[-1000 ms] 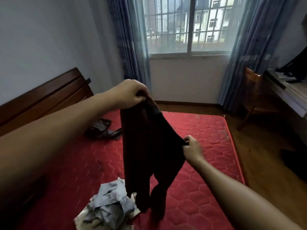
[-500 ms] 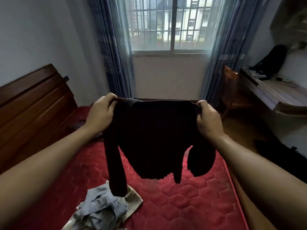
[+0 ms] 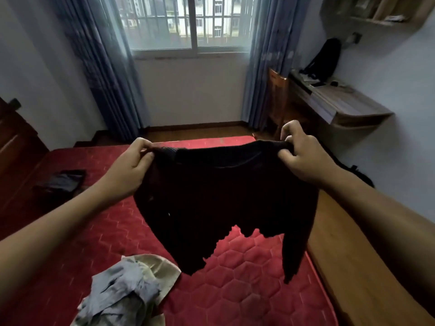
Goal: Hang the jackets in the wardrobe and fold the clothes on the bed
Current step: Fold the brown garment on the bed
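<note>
**Dark sweater held up over the red bed**

Red quilted bed point(image 3: 247, 267) across the lower middle, wooden headboard point(image 3: 16, 147) off at the left edge, wood floor point(image 3: 353, 267) down the right side. Barred window point(image 3: 190, 22) straight ahead, blue curtains point(image 3: 101, 67) on both sides. Over by the right wall: a chair point(image 3: 279, 97), a desk point(image 3: 341, 102) with a black backpack point(image 3: 326, 60) at the back, a shelf point(image 3: 376, 15) up top. Crumpled grey and beige pile of clothes point(image 3: 127, 290) at the bed's near edge, some dark folded clothes point(image 3: 61, 181) by the headboard side.

Left hand point(image 3: 127, 170) pinching one shoulder of the sweater point(image 3: 223, 196), right hand point(image 3: 303, 158) curled round the other. Spread out in the air above the middle of the bed.

Versus half a second back: same two-handed hold at the shoulders, but the long dangling sleeve now on the right instead of the left, and the bed's far edge now in sight. A full second back: all bunched up, hanging from the raised left hand, right hand just pinching its side.
</note>
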A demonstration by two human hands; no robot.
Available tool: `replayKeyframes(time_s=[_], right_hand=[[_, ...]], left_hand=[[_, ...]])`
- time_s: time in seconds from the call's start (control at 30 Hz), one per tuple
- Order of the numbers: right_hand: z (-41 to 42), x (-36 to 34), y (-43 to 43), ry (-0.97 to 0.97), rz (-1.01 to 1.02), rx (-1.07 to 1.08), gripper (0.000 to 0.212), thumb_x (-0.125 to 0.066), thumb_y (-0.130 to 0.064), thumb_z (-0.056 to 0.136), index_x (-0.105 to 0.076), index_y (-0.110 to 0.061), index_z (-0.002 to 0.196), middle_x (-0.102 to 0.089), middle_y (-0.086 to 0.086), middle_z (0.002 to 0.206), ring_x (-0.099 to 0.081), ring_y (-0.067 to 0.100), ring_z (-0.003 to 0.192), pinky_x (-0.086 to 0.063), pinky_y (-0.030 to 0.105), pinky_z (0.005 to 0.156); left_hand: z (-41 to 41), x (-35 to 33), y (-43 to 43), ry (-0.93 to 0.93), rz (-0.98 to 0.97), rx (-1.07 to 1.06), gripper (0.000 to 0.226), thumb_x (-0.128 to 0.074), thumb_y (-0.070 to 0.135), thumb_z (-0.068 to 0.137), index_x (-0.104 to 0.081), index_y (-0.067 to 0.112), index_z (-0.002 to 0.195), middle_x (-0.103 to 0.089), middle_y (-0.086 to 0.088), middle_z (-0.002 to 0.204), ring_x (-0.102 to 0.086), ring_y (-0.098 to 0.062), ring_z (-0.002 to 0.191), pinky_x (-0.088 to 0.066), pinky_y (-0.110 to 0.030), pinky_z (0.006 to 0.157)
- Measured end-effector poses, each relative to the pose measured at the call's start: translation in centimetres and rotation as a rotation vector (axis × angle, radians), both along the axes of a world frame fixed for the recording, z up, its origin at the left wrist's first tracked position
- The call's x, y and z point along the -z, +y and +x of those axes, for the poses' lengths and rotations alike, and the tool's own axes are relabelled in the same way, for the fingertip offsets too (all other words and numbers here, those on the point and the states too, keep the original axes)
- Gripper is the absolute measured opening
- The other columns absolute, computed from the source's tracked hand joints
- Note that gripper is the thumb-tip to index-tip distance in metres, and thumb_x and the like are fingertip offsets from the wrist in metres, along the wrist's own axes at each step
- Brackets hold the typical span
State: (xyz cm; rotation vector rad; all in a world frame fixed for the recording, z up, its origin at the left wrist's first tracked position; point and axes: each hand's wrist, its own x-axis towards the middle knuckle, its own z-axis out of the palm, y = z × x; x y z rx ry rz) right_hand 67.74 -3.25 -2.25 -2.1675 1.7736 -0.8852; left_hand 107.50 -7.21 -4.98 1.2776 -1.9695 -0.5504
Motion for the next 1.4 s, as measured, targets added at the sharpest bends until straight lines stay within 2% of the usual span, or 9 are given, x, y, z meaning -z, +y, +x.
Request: replayKeyframes(time_s=[0.2,0.3,0.43,0.63,0.93,1.1,1.23,1.3,1.4], right_hand=[[-2.7,-0.6,3.8,0.072,-0.082,-0.037,0.034,-0.062,-0.007,0.094,-0.034,-0.025,0.102,-0.048,-0.008,0.065,-0.047,0.008,0.052,-0.034,0.028,0.049],[-3.6,0.4,4.9,0.131,-0.208,-0.061,0.028,-0.061,-0.006,0.094,-0.040,-0.024,0.099,-0.049,-0.004,0.074,-0.047,0.010,0.056,-0.037,0.029,0.050],[-4.4,3.1,2.9,0.202,-0.243,-0.161,0.011,-0.047,-0.023,0.098,-0.051,-0.026,0.108,-0.063,0.005,0.098,-0.062,0.027,0.071,-0.053,0.038,0.057],[-6.5,11.3,-2.9,0.601,-0.079,-0.361,0.017,-0.068,-0.014,0.084,-0.062,-0.011,0.100,-0.057,0.014,0.104,-0.058,0.030,0.060,-0.049,0.031,0.045],[-7.8,30.8,-10.9,0.587,0.433,-0.423,0.021,-0.054,-0.005,0.079,-0.050,-0.010,0.099,-0.042,0.008,0.111,-0.057,0.035,0.085,-0.052,0.051,0.070],[-7.2,37.1,-19.3,0.722,0.414,-0.429,0.040,-0.055,-0.004,0.081,-0.048,-0.009,0.120,-0.038,0.012,0.134,-0.055,0.036,0.099,-0.053,0.050,0.076],[-5.2,41.7,-29.0,0.771,0.358,-0.241,0.068,-0.055,-0.012,0.087,-0.030,-0.019,0.150,-0.026,0.011,0.153,-0.042,0.040,0.126,-0.048,0.052,0.094],[-3.5,45.0,-31.3,0.677,0.458,-0.081,0.082,-0.059,-0.021,0.089,-0.016,-0.031,0.158,-0.012,0.010,0.163,-0.028,0.040,0.140,-0.038,0.053,0.105],[-1.9,53.2,-28.5,0.386,0.626,-0.045,0.063,-0.057,-0.026,0.092,-0.037,-0.026,0.152,-0.034,0.016,0.152,-0.041,0.040,0.134,-0.043,0.051,0.107]], left_hand=[[0.4,-0.5,2.4,0.058,0.013,0.192,0.020,-0.048,0.000,0.100,-0.043,0.019,0.099,-0.054,0.013,0.076,-0.040,0.003,0.059,-0.034,-0.011,0.057],[0.8,-0.8,3.1,0.000,-0.026,0.214,0.010,-0.048,0.009,0.093,-0.053,0.017,0.092,-0.056,0.008,0.080,-0.048,0.001,0.068,-0.038,-0.013,0.066],[0.2,0.8,1.5,-0.159,-0.015,0.216,0.033,-0.042,-0.007,0.077,-0.062,0.020,0.074,-0.061,0.002,0.097,-0.059,-0.010,0.089,-0.041,-0.013,0.079],[-2.0,9.9,-2.6,-0.356,0.099,0.131,0.038,-0.053,-0.019,0.084,-0.073,0.009,0.099,-0.060,0.002,0.109,-0.062,-0.014,0.096,-0.051,-0.033,0.088],[-5.6,28.1,-5.7,-0.534,0.373,0.085,0.028,-0.062,0.000,0.091,-0.066,0.012,0.117,-0.053,0.003,0.121,-0.065,-0.024,0.097,-0.053,-0.041,0.085],[-6.1,35.7,-14.1,-0.757,0.447,0.096,0.031,-0.053,0.000,0.088,-0.050,0.008,0.118,-0.037,-0.004,0.132,-0.065,-0.039,0.092,-0.053,-0.053,0.075],[-8.1,39.4,-25.0,-0.834,0.402,-0.147,0.081,-0.056,-0.007,0.084,-0.019,0.011,0.154,-0.007,-0.005,0.162,-0.049,-0.042,0.127,-0.047,-0.056,0.101],[-10.2,41.7,-27.8,-0.774,0.483,-0.326,0.090,-0.061,0.005,0.090,-0.006,0.015,0.160,0.002,-0.006,0.167,-0.033,-0.041,0.140,-0.039,-0.052,0.112],[-13.0,49.4,-25.1,-0.618,0.621,-0.276,0.079,-0.063,0.017,0.089,-0.026,0.018,0.158,-0.013,-0.016,0.164,-0.035,-0.042,0.141,-0.035,-0.047,0.115]])
